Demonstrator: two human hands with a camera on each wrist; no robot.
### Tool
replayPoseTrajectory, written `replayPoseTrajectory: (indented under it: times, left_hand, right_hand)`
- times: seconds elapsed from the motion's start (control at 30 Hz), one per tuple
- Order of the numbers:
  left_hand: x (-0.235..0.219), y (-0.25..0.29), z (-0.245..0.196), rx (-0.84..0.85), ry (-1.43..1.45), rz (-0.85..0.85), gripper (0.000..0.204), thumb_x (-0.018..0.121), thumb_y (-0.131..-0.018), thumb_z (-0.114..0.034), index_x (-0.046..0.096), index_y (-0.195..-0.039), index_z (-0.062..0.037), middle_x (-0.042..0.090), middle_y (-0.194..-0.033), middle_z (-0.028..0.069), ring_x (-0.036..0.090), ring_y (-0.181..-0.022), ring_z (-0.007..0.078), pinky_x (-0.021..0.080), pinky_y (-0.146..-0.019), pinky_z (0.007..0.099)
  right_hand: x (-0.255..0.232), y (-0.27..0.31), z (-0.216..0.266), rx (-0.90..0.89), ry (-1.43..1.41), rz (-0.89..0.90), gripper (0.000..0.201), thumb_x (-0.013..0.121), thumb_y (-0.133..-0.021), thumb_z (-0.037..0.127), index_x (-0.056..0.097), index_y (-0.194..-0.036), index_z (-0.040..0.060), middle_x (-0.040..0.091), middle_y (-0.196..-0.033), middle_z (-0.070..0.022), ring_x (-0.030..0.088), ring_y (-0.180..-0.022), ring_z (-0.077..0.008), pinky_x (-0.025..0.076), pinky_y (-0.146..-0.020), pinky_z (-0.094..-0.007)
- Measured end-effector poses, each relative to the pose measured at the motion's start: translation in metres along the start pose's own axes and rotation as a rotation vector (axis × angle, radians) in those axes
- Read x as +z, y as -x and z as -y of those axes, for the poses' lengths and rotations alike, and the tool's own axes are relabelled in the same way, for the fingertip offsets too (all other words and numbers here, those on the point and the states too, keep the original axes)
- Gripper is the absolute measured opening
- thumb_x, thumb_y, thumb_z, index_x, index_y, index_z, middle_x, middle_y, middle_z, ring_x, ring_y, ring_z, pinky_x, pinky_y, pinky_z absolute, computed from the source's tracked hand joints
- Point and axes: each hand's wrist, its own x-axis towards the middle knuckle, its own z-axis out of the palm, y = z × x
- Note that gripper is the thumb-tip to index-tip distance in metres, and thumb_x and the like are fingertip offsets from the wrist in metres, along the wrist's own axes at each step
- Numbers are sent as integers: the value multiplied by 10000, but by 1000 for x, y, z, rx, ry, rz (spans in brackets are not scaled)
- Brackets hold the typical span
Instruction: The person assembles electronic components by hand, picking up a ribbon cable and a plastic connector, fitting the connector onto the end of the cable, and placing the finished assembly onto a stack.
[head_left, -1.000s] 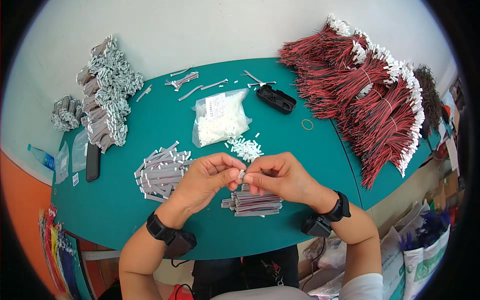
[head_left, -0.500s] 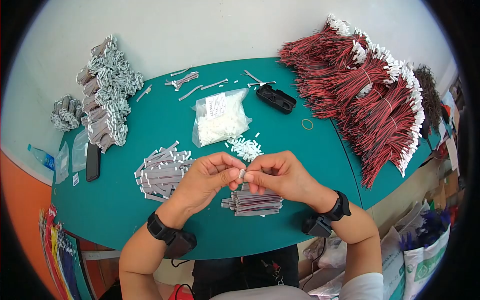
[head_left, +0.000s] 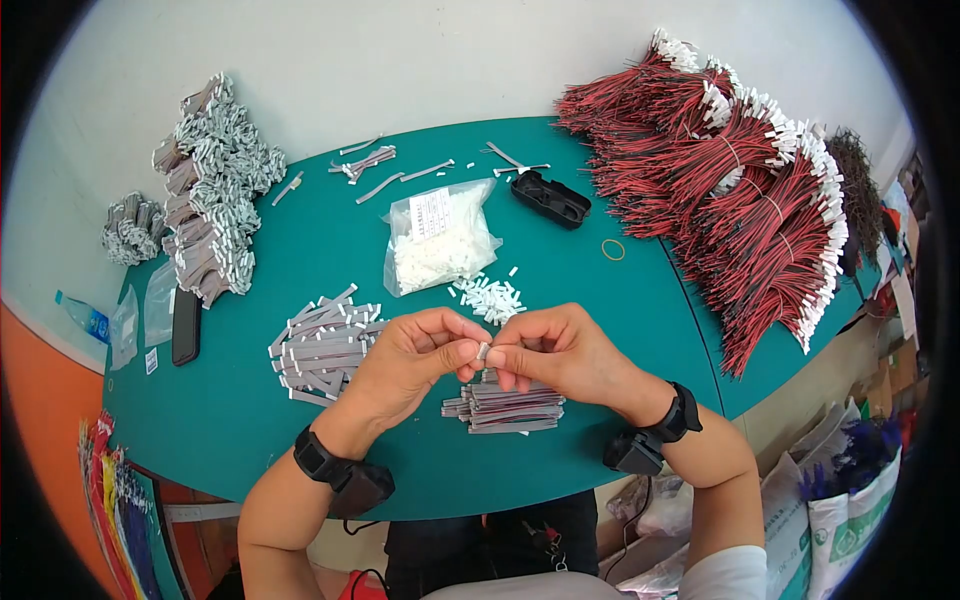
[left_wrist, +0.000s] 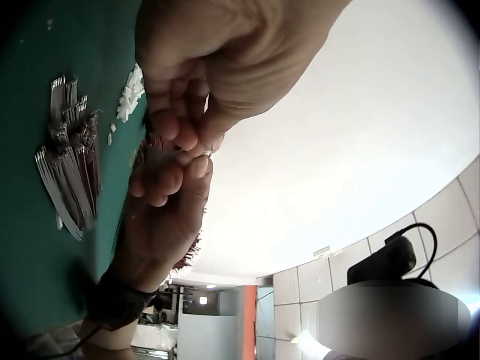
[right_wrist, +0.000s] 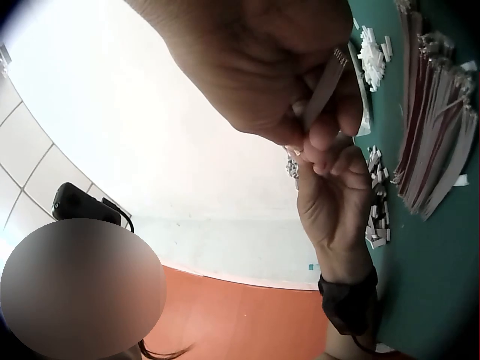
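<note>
Above the table's near middle, my left hand (head_left: 415, 355) and right hand (head_left: 565, 355) meet at the fingertips. Between them, thumbs and forefingers pinch a small whitish connector (head_left: 483, 351), mostly covered by the fingers. The right wrist view shows a short grey ribbon cable (right_wrist: 326, 86) with metal terminals at its free end, held in the right hand and running back under the palm. Just below the hands lies a stack of grey ribbon cables (head_left: 510, 410). Beyond the fingertips is a loose heap of white connector housings (head_left: 490, 298).
Ribbon cables with white ends (head_left: 320, 350) lie left of the hands. Behind stands a clear bag of white housings (head_left: 440, 245), beside a black case (head_left: 552, 198). Bundled grey cables (head_left: 215, 200) fill the far left, red-and-black wire bundles (head_left: 740, 190) the right. A black phone (head_left: 186, 325) lies left.
</note>
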Motion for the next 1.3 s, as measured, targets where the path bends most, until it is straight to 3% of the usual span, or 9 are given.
replayPoseTrajectory:
  times: [0.23,0.63,0.73,0.93,1.03,1.3]
  left_hand:
    - [8,1,-5,60,-171,-68,105,671,-816,-41,633,-904,1,657,-855,64,594,-731,107,485,-673,231]
    - [10,2,4,164,-295,-120,113,642,-841,-31,624,-948,2,644,-871,56,584,-766,91,481,-710,226]
    - [14,1,-4,159,-309,-97,157,575,-912,-137,595,-992,-4,617,-823,40,561,-729,83,459,-675,214]
    - [3,5,-10,109,-692,41,344,373,-997,-335,490,-878,-35,446,-675,0,415,-618,86,355,-570,233]
    - [4,5,-8,159,-847,38,346,373,-996,-322,455,-825,-32,413,-660,11,382,-613,102,344,-561,254]
    - [7,6,-13,122,-885,104,328,386,-992,-287,455,-796,-34,409,-649,25,381,-612,108,347,-559,259]
  right_hand:
    - [-1,1,2,12,33,-4,182,605,-893,176,642,-805,21,605,-640,10,502,-542,-18,382,-478,-176]
    - [2,0,-1,14,39,-35,185,596,-899,179,616,-790,31,584,-627,23,475,-532,-8,358,-467,-171]
    - [1,-1,-2,-12,26,-32,169,588,-904,174,606,-820,28,559,-628,31,463,-540,-8,358,-473,-175]
    - [4,-1,-7,-57,39,-24,163,564,-916,164,590,-850,18,507,-624,45,448,-552,-15,358,-481,-185]
    - [6,-1,-4,-47,51,-7,165,556,-920,161,590,-850,15,505,-623,44,441,-551,-19,357,-483,-192]
    - [3,3,-2,8,92,57,194,547,-933,161,608,-828,9,544,-677,25,470,-588,-26,396,-519,-184]
